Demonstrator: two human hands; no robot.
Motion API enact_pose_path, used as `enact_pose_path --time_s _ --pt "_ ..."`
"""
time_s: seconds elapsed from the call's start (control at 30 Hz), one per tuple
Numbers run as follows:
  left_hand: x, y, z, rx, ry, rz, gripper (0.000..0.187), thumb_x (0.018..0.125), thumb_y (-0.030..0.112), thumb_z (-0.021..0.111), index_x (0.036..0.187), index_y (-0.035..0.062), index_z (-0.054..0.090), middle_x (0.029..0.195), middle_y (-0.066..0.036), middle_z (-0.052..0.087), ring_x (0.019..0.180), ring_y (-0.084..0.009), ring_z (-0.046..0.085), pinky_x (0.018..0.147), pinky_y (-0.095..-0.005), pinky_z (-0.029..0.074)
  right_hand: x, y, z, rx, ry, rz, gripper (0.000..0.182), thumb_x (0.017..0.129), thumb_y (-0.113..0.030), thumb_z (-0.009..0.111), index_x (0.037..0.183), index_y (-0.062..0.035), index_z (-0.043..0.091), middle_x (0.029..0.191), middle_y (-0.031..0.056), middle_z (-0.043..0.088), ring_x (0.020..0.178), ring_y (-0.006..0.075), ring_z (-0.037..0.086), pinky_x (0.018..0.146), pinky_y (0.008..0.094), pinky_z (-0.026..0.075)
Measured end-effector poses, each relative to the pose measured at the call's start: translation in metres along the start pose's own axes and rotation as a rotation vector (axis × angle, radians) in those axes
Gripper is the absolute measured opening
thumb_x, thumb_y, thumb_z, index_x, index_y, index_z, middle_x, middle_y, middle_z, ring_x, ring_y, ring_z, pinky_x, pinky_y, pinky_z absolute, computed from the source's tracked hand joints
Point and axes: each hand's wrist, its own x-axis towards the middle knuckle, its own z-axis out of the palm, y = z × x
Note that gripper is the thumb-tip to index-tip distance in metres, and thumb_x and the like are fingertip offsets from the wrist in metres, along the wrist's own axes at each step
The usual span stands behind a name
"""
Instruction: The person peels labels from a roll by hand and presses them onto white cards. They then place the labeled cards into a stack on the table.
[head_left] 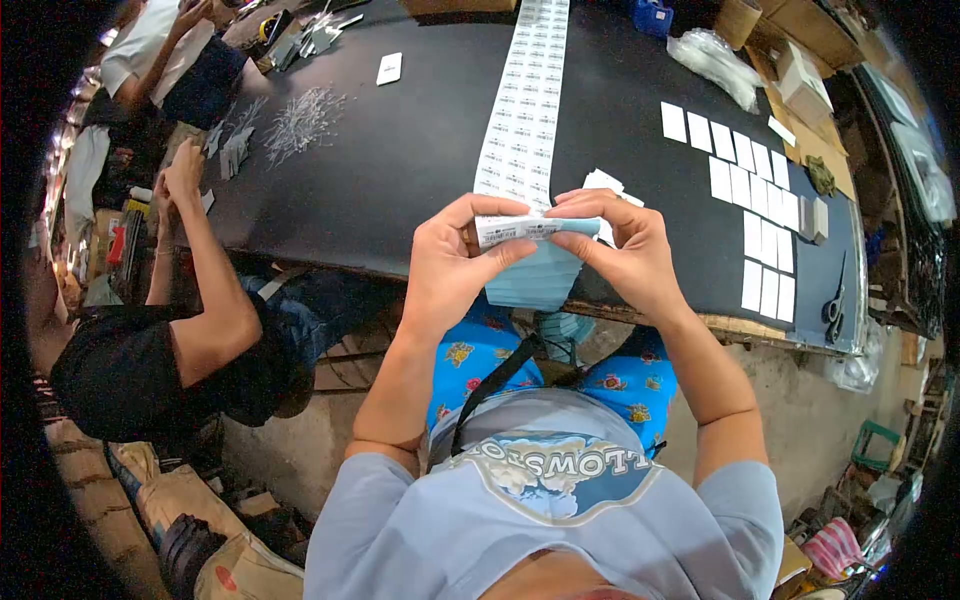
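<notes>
A long strip of printed labels [525,110] runs down the dark table toward me. Its near end is folded over between my hands, and its pale blue backing [535,275] hangs in folds below the table edge. My left hand [455,255] pinches the strip's left side, thumb in front and fingers behind. On the right side, my right hand [620,245] pinches the same strip between thumb and fingers. Small white cards [607,184] lie just behind my right hand, partly hidden by it.
Rows of white cards [721,180] lie at the right, near black scissors [833,312] and a plastic bag [715,62]. One white card [389,69] and a pile of thin scraps [305,122] lie left. A co-worker [170,345] sits at the left; another person is beyond.
</notes>
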Motion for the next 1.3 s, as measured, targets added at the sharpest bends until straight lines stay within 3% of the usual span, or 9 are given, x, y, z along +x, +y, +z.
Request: enact_pose_path --time_s 0.1,0.17,0.5,0.8,1.0,1.07,1.13,1.3 --pt "0.002 0.000 0.000 0.033 -0.034 0.010 0.022 0.078 -0.003 0.073 0.099 -0.0015 0.065 0.095 -0.008 0.069 0.088 -0.0112 0.063 0.078 -0.0231 0.051 0.001 -0.009 0.002 -0.022 0.020 -0.005 0.022 0.072 -0.005 0.077 0.093 -0.0058 0.073 0.092 0.0073 0.069 0.097 0.0167 0.059 0.089 0.0301 0.044" --pt "0.002 0.000 0.004 0.021 -0.047 0.013 0.019 0.079 -0.002 0.072 0.098 -0.0016 0.066 0.095 -0.008 0.069 0.087 -0.0109 0.063 0.077 -0.0232 0.051 0.003 -0.012 0.000 -0.169 0.016 -0.151 0.018 0.072 -0.005 0.077 0.090 -0.0063 0.074 0.088 0.0052 0.069 0.090 0.0141 0.059 0.084 0.0281 0.044" --pt "0.006 0.001 0.008 0.001 -0.016 0.065 0.011 0.082 0.003 0.071 0.091 -0.0013 0.069 0.088 -0.006 0.069 0.080 -0.0084 0.062 0.072 -0.0218 0.049 0.004 -0.004 0.005 0.029 0.103 -0.069 0.012 0.072 -0.004 0.078 0.083 -0.0066 0.075 0.079 0.0030 0.068 0.080 0.0107 0.057 0.076 0.0270 0.043" --pt "0.009 0.001 0.015 0.004 0.009 0.065 0.012 0.081 0.002 0.073 0.091 -0.0016 0.069 0.086 -0.006 0.069 0.078 -0.0073 0.061 0.070 -0.0207 0.049 0.004 0.002 0.003 -0.019 0.157 -0.190 0.012 0.072 -0.005 0.078 0.083 -0.0069 0.075 0.081 0.0031 0.067 0.084 0.0125 0.057 0.077 0.0276 0.043" --pt "0.011 -0.002 0.014 0.018 -0.002 0.076 0.013 0.081 0.003 0.073 0.092 -0.0021 0.069 0.088 -0.006 0.070 0.079 -0.0076 0.061 0.070 -0.0211 0.049 0.005 -0.018 -0.005 -0.123 0.133 -0.196 0.021 0.070 -0.006 0.078 0.091 -0.0055 0.074 0.084 0.0057 0.067 0.083 0.0159 0.059 0.076 0.0288 0.043" --pt "0.009 -0.004 0.015 0.014 -0.009 0.082 0.013 0.081 0.003 0.073 0.092 -0.0022 0.069 0.088 -0.006 0.070 0.079 -0.0078 0.062 0.070 -0.0213 0.049 0.008 -0.029 -0.015 -0.252 0.057 -0.246 0.028 0.069 -0.006 0.078 0.096 -0.0053 0.073 0.084 0.0083 0.067 0.082 0.0187 0.060 0.076 0.0299 0.043" --pt "0.009 -0.003 0.015 0.091 -0.052 0.072 0.014 0.084 0.003 0.069 0.097 -0.0019 0.069 0.092 -0.008 0.071 0.082 -0.0084 0.064 0.072 -0.0226 0.052 0.010 -0.040 -0.018 -0.264 0.030 -0.258 0.027 0.069 -0.007 0.078 0.095 -0.0057 0.072 0.082 0.0088 0.066 0.081 0.0212 0.060 0.075 0.0307 0.042" --pt "0.009 -0.002 0.020 0.088 -0.016 0.095 0.012 0.082 0.002 0.071 0.093 -0.0027 0.069 0.088 -0.007 0.070 0.077 -0.0082 0.063 0.068 -0.0218 0.051 0.012 -0.051 -0.019 -0.449 -0.054 -0.284 0.024 0.067 -0.009 0.079 0.090 -0.0054 0.071 0.080 0.0079 0.065 0.080 0.0241 0.062 0.074 0.0324 0.044"
